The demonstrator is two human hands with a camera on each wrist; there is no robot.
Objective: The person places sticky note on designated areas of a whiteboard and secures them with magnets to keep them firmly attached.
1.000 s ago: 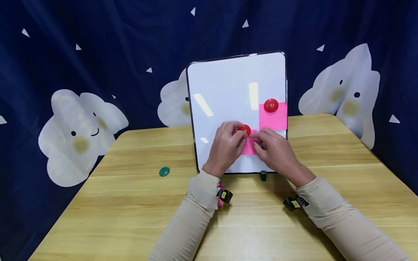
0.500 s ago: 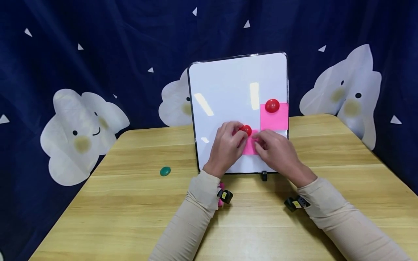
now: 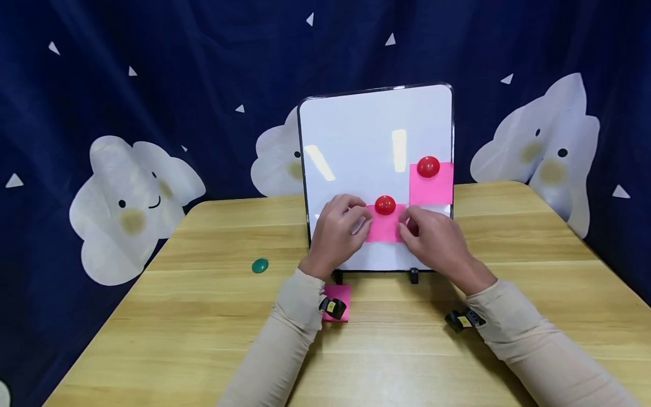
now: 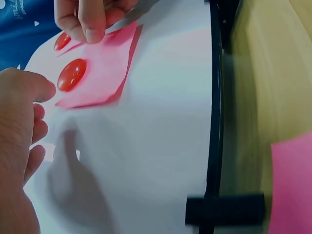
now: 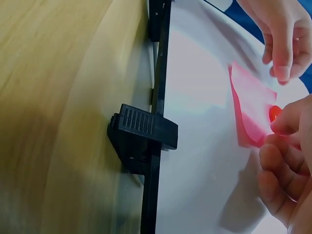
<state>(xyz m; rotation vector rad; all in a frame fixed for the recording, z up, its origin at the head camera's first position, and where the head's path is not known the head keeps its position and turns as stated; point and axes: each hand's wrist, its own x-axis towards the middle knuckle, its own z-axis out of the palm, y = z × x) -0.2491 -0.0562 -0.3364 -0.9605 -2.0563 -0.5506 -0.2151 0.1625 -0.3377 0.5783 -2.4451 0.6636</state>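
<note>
A whiteboard (image 3: 356,135) stands on the table with two pink sticky notes on it. The lower pink sticky note (image 3: 382,229) has a round red magnet (image 3: 385,205) over its top edge; its lower edge lifts off the board in the wrist views. To its left, my left hand (image 3: 338,232) holds nothing, fingers loosely bent and apart from the magnet (image 4: 72,74). At the note's right edge, my right hand (image 3: 437,240) pinches it between curled fingertips. Up and to the right, the other pink note (image 3: 432,189) sits under a second red magnet (image 3: 428,167).
A green magnet (image 3: 260,265) lies on the table (image 3: 213,316) left of the board. Beneath my left wrist lies another pink sticky note (image 3: 343,294). Black clip feet (image 5: 144,126) hold the board's lower edge. A dark blue curtain (image 3: 346,45) hangs behind.
My left hand has let go of the lower red magnet and drawn back to the left, uncovering the magnet and more of the note. My right hand stays at the note's right edge.
</note>
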